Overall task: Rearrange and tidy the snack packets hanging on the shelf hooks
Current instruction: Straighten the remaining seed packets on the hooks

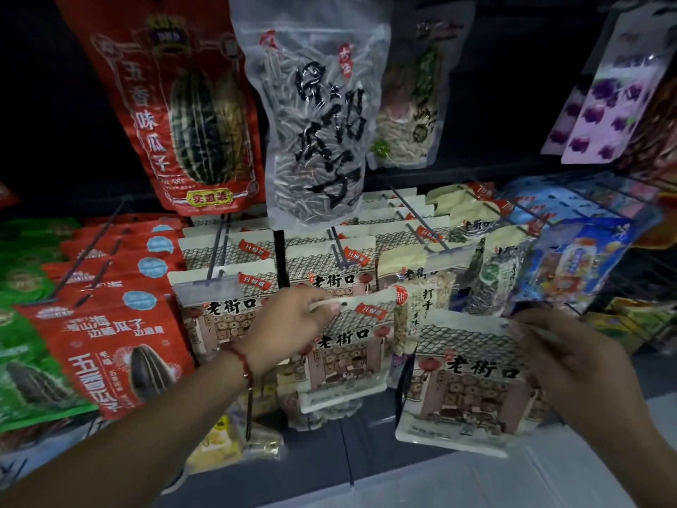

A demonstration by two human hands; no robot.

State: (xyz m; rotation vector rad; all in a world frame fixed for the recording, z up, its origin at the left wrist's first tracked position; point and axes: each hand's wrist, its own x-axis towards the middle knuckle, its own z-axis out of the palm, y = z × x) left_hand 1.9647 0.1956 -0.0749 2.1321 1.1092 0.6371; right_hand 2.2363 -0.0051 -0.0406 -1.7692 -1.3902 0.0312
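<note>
Two house-print packets are in hand: the left hand (293,320) pinches one packet (344,350) by its top edge just below the hook (339,251), while the right hand (564,353) pinches a second packet (465,383) by its top corner. Rehanging seems underway; next, the hole must meet the hook tip. Neighbouring packets crowd both sides; open room lies below.

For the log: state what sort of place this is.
Probably a shop's snack aisle: many identical packets hang in rows on wire hooks, with clear price-tag holders on the hook ends.
</note>
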